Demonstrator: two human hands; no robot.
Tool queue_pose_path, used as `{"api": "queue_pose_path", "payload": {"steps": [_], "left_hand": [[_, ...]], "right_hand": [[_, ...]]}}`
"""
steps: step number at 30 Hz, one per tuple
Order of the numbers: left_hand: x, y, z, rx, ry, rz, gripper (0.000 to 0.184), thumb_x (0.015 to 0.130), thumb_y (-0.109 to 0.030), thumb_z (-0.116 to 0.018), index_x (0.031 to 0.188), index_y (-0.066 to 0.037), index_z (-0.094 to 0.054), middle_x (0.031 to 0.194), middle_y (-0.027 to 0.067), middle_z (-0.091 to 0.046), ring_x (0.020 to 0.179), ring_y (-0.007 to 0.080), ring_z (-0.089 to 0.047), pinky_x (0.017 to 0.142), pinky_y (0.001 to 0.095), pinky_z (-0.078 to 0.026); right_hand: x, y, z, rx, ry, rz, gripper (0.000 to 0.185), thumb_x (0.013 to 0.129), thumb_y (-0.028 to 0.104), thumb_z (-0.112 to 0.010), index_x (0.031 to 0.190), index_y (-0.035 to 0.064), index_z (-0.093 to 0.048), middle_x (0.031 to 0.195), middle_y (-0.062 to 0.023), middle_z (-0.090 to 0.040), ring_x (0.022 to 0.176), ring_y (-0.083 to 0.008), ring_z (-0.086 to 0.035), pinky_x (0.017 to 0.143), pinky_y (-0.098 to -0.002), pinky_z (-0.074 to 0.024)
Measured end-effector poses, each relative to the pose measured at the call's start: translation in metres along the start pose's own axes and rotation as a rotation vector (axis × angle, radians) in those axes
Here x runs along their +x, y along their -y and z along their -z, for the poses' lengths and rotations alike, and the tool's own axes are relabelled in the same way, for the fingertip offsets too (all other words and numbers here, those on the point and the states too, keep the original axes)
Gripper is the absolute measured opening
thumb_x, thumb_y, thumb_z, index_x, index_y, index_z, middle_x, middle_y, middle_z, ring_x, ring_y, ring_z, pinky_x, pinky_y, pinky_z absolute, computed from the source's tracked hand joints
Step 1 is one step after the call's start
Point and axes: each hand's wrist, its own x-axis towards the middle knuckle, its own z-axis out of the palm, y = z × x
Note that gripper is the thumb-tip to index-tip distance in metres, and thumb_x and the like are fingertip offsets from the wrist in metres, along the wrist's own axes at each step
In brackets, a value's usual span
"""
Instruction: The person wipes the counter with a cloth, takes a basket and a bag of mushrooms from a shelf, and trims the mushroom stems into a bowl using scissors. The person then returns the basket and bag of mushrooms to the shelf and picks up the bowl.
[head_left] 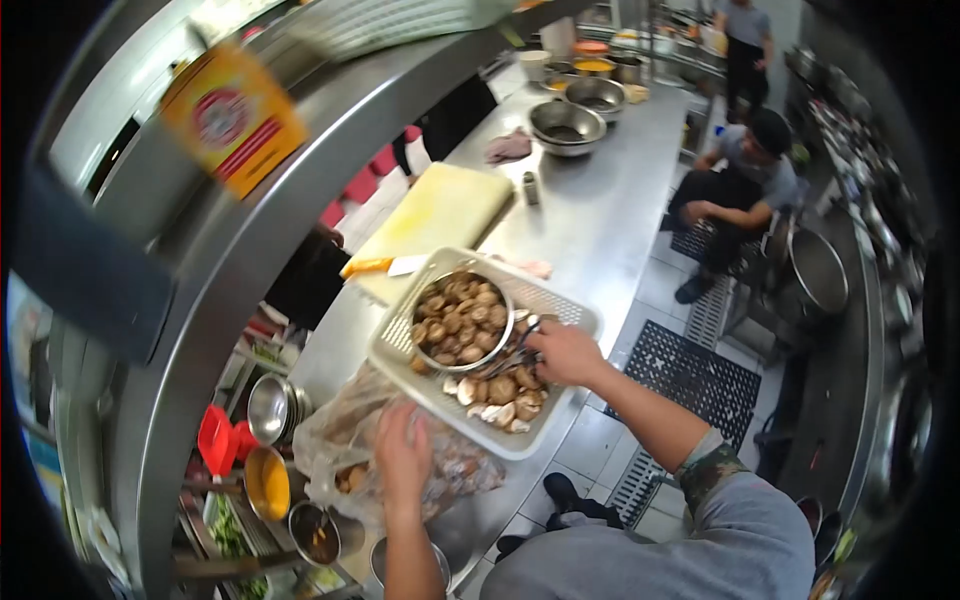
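A pale plastic basket [545, 445] stands on the steel table, holding a round metal bowl [505, 345] full of brown mushrooms [462, 318]. More mushrooms, some showing white cut faces, lie loose in the basket beside the bowl. My right hand [568, 354] is over the basket's right side, closed on dark-handled scissors [528, 338] whose blades point left toward the bowl. My left hand [403, 450] is over a clear plastic bag [345, 425] in front of the basket, fingers loosely extended and slightly blurred. Mushrooms show through the bag.
A cutting board [435, 215] with an orange-handled knife [370, 266] lies behind the basket. Metal bowls [567, 128] stand farther back. A steel shelf [255, 215] with a yellow box [235, 120] overhangs the left. A seated person [740, 180] is at the right.
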Motion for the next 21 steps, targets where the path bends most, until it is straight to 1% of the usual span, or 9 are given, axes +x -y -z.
{"api": "queue_pose_path", "payload": {"steps": [2,4,7,8,11,14,17,20,21], "left_hand": [[-0.025,0.010,0.010,0.006,-0.130,0.212,0.021,0.089,-0.009,-0.063,0.107,0.002,-0.063,0.101,0.0188,-0.063,0.095,0.0371,-0.062,0.086,0.0424,-0.050],[-0.053,0.051,0.023,-0.012,-0.270,0.448,0.023,0.090,-0.010,-0.061,0.109,0.003,-0.061,0.102,0.0195,-0.062,0.095,0.0360,-0.062,0.084,0.0423,-0.050],[-0.080,0.090,0.041,0.218,-0.153,0.483,0.024,0.091,-0.012,-0.060,0.109,0.003,-0.059,0.103,0.0205,-0.061,0.094,0.0356,-0.061,0.082,0.0418,-0.050],[-0.085,0.095,0.047,0.248,-0.015,0.448,0.023,0.090,-0.012,-0.060,0.108,0.003,-0.059,0.099,0.0198,-0.062,0.092,0.0359,-0.061,0.081,0.0420,-0.050],[-0.099,0.099,0.045,0.153,0.012,0.484,0.022,0.089,-0.011,-0.059,0.107,0.003,-0.059,0.095,0.0190,-0.063,0.089,0.0363,-0.062,0.081,0.0433,-0.050],[-0.120,0.119,0.046,0.319,0.107,0.484,0.026,0.087,-0.011,-0.062,0.109,0.003,-0.059,0.094,0.0189,-0.064,0.088,0.0363,-0.064,0.080,0.0434,-0.050],[-0.128,0.116,0.046,0.328,0.266,0.647,0.034,0.084,-0.011,-0.067,0.114,0.003,-0.060,0.095,0.0199,-0.065,0.090,0.0362,-0.064,0.082,0.0435,-0.050],[-0.128,0.098,0.042,0.183,0.318,0.693,0.042,0.081,-0.010,-0.070,0.120,0.002,-0.060,0.099,0.0207,-0.065,0.098,0.0365,-0.064,0.087,0.0432,-0.050],[-0.132,0.102,0.039,0.218,0.333,0.669,0.045,0.081,-0.010,-0.070,0.123,0.002,-0.058,0.103,0.0212,-0.064,0.100,0.0369,-0.062,0.089,0.0433,-0.049]], "right_hand": [[-0.002,0.004,0.005,0.022,-0.014,-0.036,0.038,0.076,0.018,-0.066,0.114,0.0138,-0.065,0.113,-0.0155,-0.059,0.099,-0.0377,-0.063,0.084,-0.0472,-0.0530],[-0.003,0.001,-0.001,-0.001,-0.022,-0.018,0.038,0.077,0.017,-0.065,0.114,0.0137,-0.065,0.114,-0.0148,-0.059,0.102,-0.0369,-0.063,0.085,-0.0466,-0.0527],[0.003,-0.005,-0.015,-0.055,-0.013,0.010,0.035,0.078,0.016,-0.063,0.112,0.0116,-0.066,0.113,-0.0146,-0.060,0.103,-0.0361,-0.062,0.086,-0.0458,-0.0524],[0.006,-0.006,-0.015,-0.060,-0.005,0.010,0.034,0.078,0.016,-0.063,0.111,0.0107,-0.067,0.112,-0.0144,-0.060,0.103,-0.0358,-0.062,0.086,-0.0454,-0.0524],[0.005,-0.004,-0.011,-0.072,-0.012,0.015,0.032,0.077,0.019,-0.065,0.107,0.0085,-0.068,0.113,-0.0140,-0.061,0.106,-0.0348,-0.061,0.089,-0.0448,-0.0517],[0.004,-0.004,-0.009,-0.070,-0.033,0.026,0.032,0.077,0.025,-0.068,0.104,0.0079,-0.068,0.111,-0.0140,-0.063,0.110,-0.0341,-0.059,0.091,-0.0449,-0.0506],[0.004,-0.003,-0.009,-0.055,-0.011,0.001,0.032,0.077,0.024,-0.068,0.105,0.0076,-0.068,0.109,-0.0132,-0.063,0.111,-0.0334,-0.058,0.093,-0.0441,-0.0500],[0.002,-0.003,-0.009,-0.072,-0.018,0.015,0.038,0.080,0.031,-0.072,0.110,0.0085,-0.067,0.110,-0.0125,-0.062,0.113,-0.0315,-0.057,0.096,-0.0433,-0.0472],[0.002,-0.003,-0.008,-0.073,-0.019,0.016,0.040,0.081,0.033,-0.072,0.113,0.0089,-0.066,0.110,-0.0123,-0.061,0.114,-0.0308,-0.057,0.098,-0.0434,-0.0462]]}}
